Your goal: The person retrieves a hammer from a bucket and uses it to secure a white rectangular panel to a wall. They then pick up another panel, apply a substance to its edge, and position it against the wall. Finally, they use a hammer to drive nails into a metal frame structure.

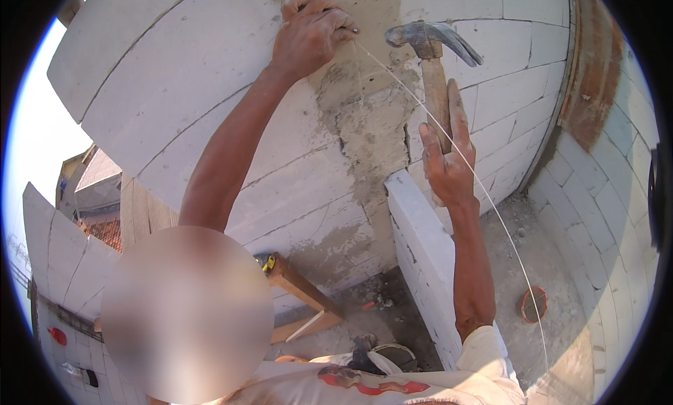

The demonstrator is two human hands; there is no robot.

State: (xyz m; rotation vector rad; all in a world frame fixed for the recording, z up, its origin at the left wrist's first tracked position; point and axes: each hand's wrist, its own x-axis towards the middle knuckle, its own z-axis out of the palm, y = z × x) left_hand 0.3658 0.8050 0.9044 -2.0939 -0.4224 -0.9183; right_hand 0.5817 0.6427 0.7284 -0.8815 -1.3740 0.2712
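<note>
My left hand (312,37) is raised against the block wall, fingers pinched on a nail (356,31) whose small dark end peeps out by the fingertips. A thin white string (484,188) starts just below those fingertips and slants down to the right, passing in front of the hammer handle and my right forearm. In my right hand (450,163) is a claw hammer (434,76), gripped by its wooden handle. Its metal head is up, to the right of my left hand and apart from the nail. My fingers cover the handle's lower end.
Rough grey mortar (364,139) runs down the wall of white blocks (266,160). A low block wall (420,230) juts out below my right hand. A wooden frame (298,293) bears a yellow-black tape measure (266,263). A round orange-rimmed container (524,305) sits on the floor at right.
</note>
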